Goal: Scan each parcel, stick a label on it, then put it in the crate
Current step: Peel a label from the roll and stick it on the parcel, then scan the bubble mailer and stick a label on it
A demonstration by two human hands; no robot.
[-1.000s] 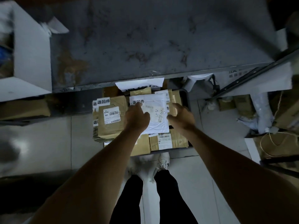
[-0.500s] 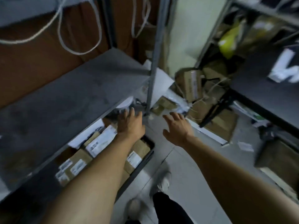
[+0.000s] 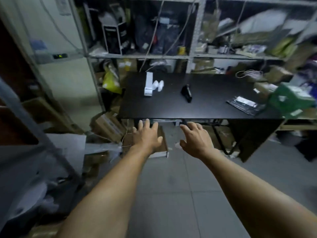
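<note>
Our left hand (image 3: 147, 137) and right hand (image 3: 195, 139) are spread, holding nothing; reach far for the scanner (image 3: 186, 92), then the black parcel (image 3: 243, 105) at right.

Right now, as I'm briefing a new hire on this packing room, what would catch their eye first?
Two bare hands, the left hand and the right hand, reach forward with fingers spread and hold nothing. Just beyond them is a black table bearing a white box at its left, a small black device near the middle and a dark flat packet at its right. Crowded metal shelves fill the wall behind.
</note>
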